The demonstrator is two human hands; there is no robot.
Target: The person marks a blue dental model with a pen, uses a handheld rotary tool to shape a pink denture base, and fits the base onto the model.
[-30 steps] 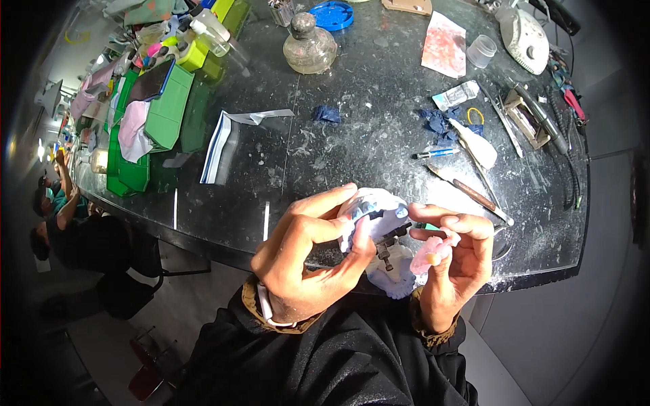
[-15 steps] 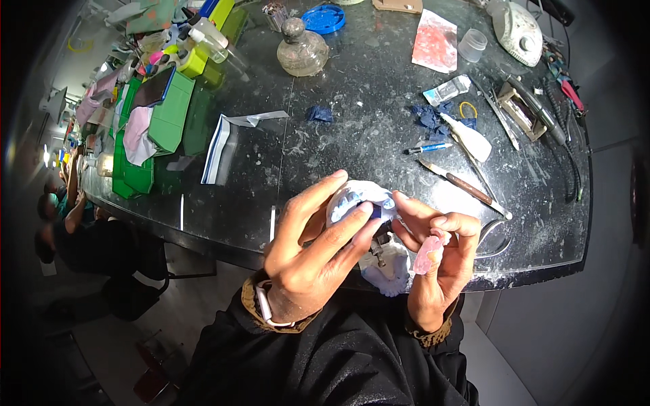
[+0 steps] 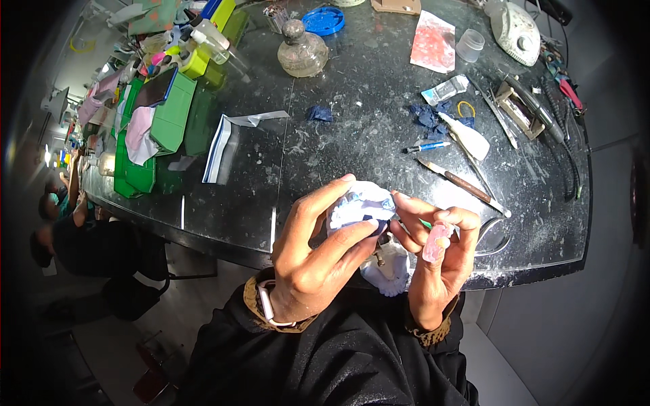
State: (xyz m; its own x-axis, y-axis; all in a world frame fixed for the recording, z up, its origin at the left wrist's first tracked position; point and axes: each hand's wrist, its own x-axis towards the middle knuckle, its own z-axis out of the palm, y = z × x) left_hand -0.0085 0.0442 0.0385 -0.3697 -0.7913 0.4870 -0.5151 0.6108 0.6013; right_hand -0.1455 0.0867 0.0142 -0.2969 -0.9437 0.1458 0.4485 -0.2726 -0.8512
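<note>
A white plaster dental cast point(image 3: 369, 194) with blue-marked teeth is held tilted over the table's front edge. My left hand point(image 3: 308, 260) grips it from the left, with fingers along its side and front. Against its underside, by the fingertips, lies a dark blue strip point(image 3: 372, 220). My right hand point(image 3: 443, 267) touches the cast's right edge with a fingertip. Pinched in that same hand is a pink denture piece point(image 3: 435, 245), and a small green bit shows beside it. Below hangs a second plaster cast point(image 3: 391, 276), with a metal hinge part point(image 3: 380, 257) between the two.
Right of the hands lie a wooden-handled knife point(image 3: 467, 187), a blue pen point(image 3: 426, 147), a white tube point(image 3: 467, 139) and blue paper scraps point(image 3: 428, 118). A glass spirit burner point(image 3: 302, 54) stands farther back. Green bins point(image 3: 169, 111) line the left; people sit beyond.
The cast has tipped so more of its inner surface shows, and my left fingers have shifted down slightly. The pink denture piece has turned and moved a little right in my right hand.
</note>
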